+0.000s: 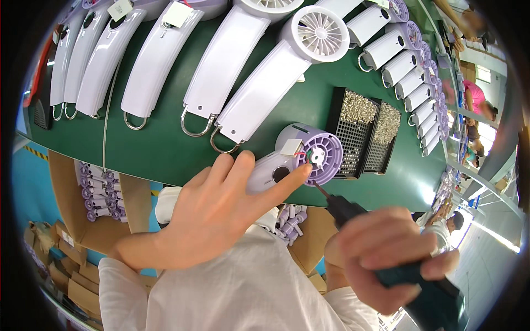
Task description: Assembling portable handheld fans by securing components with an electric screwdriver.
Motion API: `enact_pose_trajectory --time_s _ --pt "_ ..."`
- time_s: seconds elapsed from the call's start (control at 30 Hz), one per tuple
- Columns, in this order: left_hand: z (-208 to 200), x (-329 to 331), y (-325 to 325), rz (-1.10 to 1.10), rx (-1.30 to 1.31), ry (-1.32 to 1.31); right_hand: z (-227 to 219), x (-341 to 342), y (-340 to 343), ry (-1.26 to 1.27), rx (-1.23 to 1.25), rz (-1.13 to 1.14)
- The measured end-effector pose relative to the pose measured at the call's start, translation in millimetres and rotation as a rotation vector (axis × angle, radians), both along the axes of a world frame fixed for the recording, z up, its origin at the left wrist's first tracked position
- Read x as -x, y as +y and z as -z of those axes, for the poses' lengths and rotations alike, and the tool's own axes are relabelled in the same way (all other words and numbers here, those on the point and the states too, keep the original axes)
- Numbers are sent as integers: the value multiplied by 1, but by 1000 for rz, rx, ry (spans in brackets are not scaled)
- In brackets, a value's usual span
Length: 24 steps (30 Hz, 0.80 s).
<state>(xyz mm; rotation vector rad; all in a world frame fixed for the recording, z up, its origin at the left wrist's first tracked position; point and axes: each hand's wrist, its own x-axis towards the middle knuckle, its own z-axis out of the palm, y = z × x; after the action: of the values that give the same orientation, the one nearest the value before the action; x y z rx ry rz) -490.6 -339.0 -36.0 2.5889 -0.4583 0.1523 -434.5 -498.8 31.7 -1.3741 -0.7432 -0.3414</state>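
A handheld fan [264, 175] in white and purple lies near the table's front edge, its round purple head uncovered and showing a white central hub and small wires. A small white square part rests on its neck. My left hand [212, 201] holds the fan by its handle, fingers bent over it and partly hiding it, while the thumb reaches to the hub. At the right, my right hand [389, 251] grips a dark electric screwdriver [345, 209]. The screwdriver's thin bit points at the lower rim of the fan head; whether it touches cannot be made out.
Two black trays of small metal screws [358, 107] stand right of the fan. White fans with metal loops [265, 88] line the green table [160, 157]'s far side, with another row at right. Below are cardboard boxes [69, 198] with purple-white parts. Other people [477, 99] are at far right.
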Motion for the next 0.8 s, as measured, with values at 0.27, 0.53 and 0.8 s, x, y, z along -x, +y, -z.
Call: enact_pose_trajectory --time_s 0.27,0.53,0.8 --pt "-6 -2 -1 -15 -28 50 0 -11 -41 128 -91 331" --pt "-5 -10 -3 -5 22 49 16 -23 -48 218 -121 482" --pt "-6 -11 -3 -4 43 43 15 -24 -43 213 -58 467"
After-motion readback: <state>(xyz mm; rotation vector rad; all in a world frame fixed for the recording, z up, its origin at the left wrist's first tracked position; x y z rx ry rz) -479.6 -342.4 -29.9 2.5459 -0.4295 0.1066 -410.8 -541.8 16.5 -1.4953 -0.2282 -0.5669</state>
